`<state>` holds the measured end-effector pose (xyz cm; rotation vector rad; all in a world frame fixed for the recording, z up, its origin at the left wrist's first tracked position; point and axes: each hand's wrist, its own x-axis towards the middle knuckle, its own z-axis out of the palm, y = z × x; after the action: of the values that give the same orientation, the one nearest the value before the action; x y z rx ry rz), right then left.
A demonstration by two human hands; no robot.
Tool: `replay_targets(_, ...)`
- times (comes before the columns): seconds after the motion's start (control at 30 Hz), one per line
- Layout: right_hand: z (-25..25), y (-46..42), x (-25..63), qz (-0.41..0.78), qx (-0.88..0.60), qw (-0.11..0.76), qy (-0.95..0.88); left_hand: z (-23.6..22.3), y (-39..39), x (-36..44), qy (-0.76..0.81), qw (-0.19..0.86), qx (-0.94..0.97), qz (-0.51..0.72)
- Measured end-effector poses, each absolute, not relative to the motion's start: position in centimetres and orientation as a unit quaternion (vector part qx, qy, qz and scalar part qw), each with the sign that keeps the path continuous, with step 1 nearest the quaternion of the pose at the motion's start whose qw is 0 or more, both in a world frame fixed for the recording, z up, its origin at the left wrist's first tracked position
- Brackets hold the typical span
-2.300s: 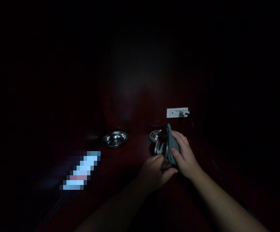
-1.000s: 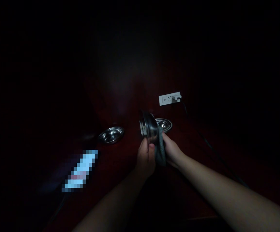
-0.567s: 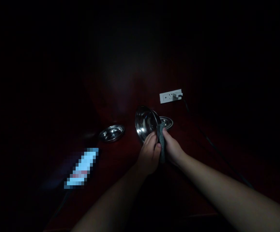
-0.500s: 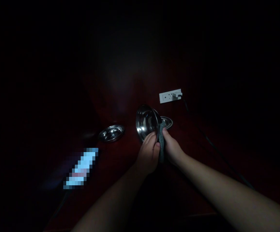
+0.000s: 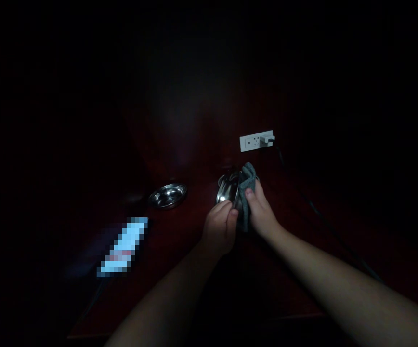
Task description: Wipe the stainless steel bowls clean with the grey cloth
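Left hand gripping tilted bowl; right hand holding cloth against it; dish showing shiny inside, left of grip.

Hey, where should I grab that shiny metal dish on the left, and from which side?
Probably by the rim of the metal dish, at its right edge, coming from the right and pinching it inside and out. It sits upright and open, so its raised edge looks exposed. A bright pixelated panel lies toward its near left, so the right seems freer.
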<state>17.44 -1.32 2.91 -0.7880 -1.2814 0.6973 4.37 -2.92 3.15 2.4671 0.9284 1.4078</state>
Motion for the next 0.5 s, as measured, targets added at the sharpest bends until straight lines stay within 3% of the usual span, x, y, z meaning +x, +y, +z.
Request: replay_targets(0.5,2.3,0.0,18.3,0.361,-0.341,0.707,-0.504,2.8,-3.2,4.2,0.297,0.15,0.798,0.502)
